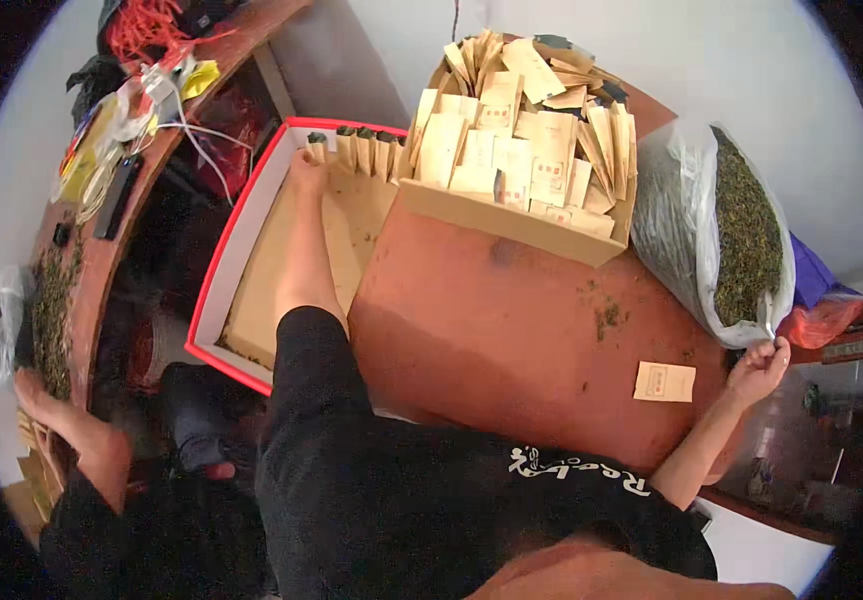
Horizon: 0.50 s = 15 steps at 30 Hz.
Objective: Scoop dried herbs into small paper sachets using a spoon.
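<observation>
L hand [306,172] rested, fingers curled, on the packet row [356,150] in the red box [241,215]; only one short row was filled. R hand [759,368] pinched the tea bag's [721,235] rim, w/ many empty packets [521,140] left in the carton.

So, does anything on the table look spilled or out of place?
Yes. Loose green crumbs lie scattered on the bare table, apart from the open bag of leaves. One packet lies alone near the right hand, away from the heaped box.
</observation>
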### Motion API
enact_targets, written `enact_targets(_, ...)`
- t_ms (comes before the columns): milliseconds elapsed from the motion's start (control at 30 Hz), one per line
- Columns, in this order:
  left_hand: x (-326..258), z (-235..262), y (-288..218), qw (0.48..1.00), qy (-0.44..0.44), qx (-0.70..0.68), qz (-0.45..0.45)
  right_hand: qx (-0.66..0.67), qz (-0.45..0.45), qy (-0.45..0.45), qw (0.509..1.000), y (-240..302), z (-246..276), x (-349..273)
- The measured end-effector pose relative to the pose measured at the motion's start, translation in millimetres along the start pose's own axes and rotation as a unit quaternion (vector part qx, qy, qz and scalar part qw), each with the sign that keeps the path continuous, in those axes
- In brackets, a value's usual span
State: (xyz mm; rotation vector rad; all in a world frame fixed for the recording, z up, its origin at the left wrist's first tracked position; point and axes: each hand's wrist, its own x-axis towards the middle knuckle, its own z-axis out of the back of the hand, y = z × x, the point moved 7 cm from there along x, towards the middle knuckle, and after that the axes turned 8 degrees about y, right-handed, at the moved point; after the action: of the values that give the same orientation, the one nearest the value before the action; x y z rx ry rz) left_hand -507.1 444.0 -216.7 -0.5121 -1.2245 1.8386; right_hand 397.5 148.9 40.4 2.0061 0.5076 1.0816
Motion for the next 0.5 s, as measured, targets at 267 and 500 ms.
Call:
enact_targets(267, 46.5, -43.6, 10.1, 0.996, 0.05, 0.067, -0.029, 0.042, -0.042, 0.055, 0.997, -3.6, 7.6, 5.6)
enact_targets(500, 45.5, -74.4, 12.6, 0.995, 0.088, -0.014, -0.036, 0.013, -0.042, 0.03, 0.999, -0.6, 5.3, 1.7)
